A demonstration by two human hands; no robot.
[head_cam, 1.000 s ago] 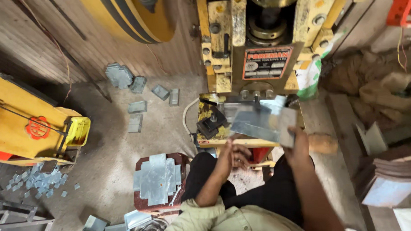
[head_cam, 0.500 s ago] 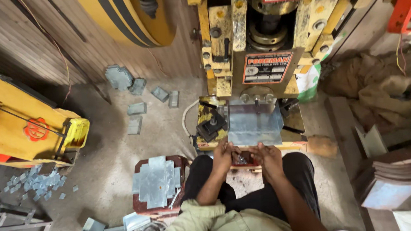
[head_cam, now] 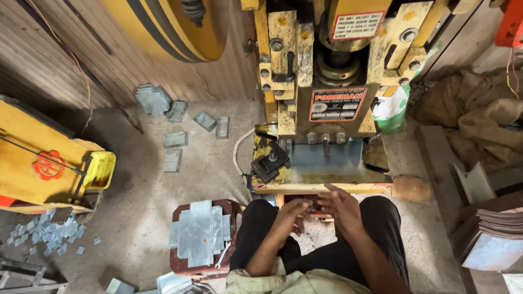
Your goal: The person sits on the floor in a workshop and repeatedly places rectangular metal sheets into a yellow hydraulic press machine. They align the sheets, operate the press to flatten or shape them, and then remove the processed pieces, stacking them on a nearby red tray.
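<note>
The flat metal sheet (head_cam: 325,156) was in both hands a moment ago, held up in front of the big yellow press (head_cam: 323,75). Now it lies inside the press, flat on the machine bed under the part that comes down, and the hands have let go and pulled back toward the person's lap. That looks like the sheet is loaded and the fingers are out of the way of the press.

The left hand (head_cam: 291,214) holds nothing. Its fingers are curled in loosely, just above the dark trousers. The right hand (head_cam: 342,211) holds nothing too. It is open, with the fingers spread a little, just beside the left hand. Both hands are near the front edge of the press but do not touch the sheet.

To the person's left stands a small red stool (head_cam: 178,263) with a stack of cut metal pieces (head_cam: 199,233) on it, shaped like fat crosses. More grey metal pieces (head_cam: 174,147) lie on the floor by the wall, and small scraps (head_cam: 47,233) sit in a heap farther left. On the right, a pile of flat sheets (head_cam: 499,237) leans near some brown sacks (head_cam: 481,122)
</note>
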